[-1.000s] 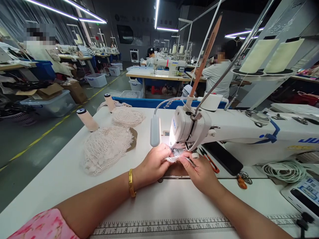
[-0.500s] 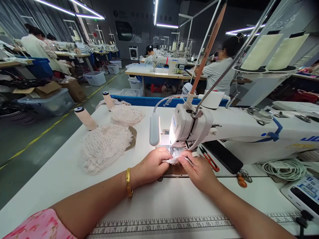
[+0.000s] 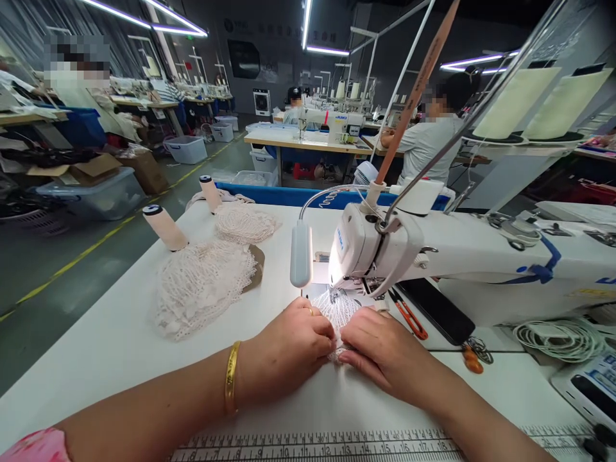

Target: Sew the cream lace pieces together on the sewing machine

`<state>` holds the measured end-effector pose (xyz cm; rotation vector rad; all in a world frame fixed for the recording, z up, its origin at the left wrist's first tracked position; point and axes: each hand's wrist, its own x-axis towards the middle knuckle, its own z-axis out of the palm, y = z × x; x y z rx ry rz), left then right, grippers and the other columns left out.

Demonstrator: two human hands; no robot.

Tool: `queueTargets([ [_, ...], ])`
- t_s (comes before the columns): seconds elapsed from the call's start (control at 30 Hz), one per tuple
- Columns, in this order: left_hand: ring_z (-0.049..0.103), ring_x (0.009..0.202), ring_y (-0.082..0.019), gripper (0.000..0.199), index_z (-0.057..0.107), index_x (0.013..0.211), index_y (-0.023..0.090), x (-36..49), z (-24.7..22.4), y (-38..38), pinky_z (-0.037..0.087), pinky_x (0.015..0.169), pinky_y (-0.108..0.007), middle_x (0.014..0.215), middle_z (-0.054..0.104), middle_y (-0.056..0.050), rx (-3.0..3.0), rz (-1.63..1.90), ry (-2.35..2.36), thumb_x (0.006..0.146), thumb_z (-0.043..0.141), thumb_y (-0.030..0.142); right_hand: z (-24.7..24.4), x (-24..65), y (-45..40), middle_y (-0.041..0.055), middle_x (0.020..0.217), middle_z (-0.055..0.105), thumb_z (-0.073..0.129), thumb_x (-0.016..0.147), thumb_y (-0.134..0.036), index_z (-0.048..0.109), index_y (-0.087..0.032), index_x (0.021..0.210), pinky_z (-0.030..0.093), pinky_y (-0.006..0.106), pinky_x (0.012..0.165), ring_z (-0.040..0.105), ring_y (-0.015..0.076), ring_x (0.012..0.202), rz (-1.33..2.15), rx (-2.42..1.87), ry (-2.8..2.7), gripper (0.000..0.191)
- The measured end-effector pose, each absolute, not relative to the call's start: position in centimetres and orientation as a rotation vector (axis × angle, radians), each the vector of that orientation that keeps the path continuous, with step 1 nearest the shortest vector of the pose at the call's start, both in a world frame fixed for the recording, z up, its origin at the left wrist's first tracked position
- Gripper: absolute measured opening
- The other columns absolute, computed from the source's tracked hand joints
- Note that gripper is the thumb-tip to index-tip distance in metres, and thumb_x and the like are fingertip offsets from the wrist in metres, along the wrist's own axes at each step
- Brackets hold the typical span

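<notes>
One bare left hand (image 3: 285, 350) and one bare right hand (image 3: 385, 350) are closed, fingers curled, on white openwork lace (image 3: 343, 310) under the white, rounded sewing-machine head (image 3: 359, 247); sewing is judged unfinished, completed stitches being indiscernible.

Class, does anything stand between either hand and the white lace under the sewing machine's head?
Nothing visible does: the left hand and right hand both touch the white lace, one from each side. The lamp hangs beyond the left hand, not in between.
</notes>
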<state>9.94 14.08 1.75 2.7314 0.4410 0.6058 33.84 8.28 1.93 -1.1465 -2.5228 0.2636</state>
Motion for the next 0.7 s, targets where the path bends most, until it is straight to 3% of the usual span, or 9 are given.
queueTargets([
  [0.3,0.067,0.088,-0.018,0.018,0.075,0.092,0.020,10.0,1.3,14.5,0.041,0.089,-0.038,0.094,0.076,-0.002,2.769,0.629,0.522,0.100,0.061,0.011,1.2,34.1,8.7,0.0013,0.083,0.058,0.039,0.117,-0.044,0.046,-0.023,0.087,0.035,0.034,0.067,0.054,0.0216,0.080,0.243,-1.232,-2.503,0.038],
  [0.53,0.067,0.085,-0.018,0.021,0.075,0.088,0.019,10.4,1.0,15.5,0.039,0.083,-0.038,0.095,0.077,-0.003,2.802,0.682,0.559,0.102,0.060,0.016,0.5,34.1,9.2,0.0025,0.085,0.060,0.048,0.114,-0.033,0.050,-0.022,0.091,0.040,0.036,0.068,0.055,0.0238,0.077,0.192,-1.287,-2.490,0.026],
  [0.7,0.066,0.089,-0.020,0.024,0.076,0.089,0.019,10.5,0.7,16.1,0.041,0.083,-0.039,0.102,0.077,-0.004,2.827,0.721,0.576,0.104,0.057,0.020,0.5,34.2,9.3,0.0094,0.105,0.068,0.061,0.109,-0.030,0.058,-0.020,0.105,0.050,0.042,0.077,0.061,0.0303,0.093,0.213,-1.352,-2.481,0.012],
])
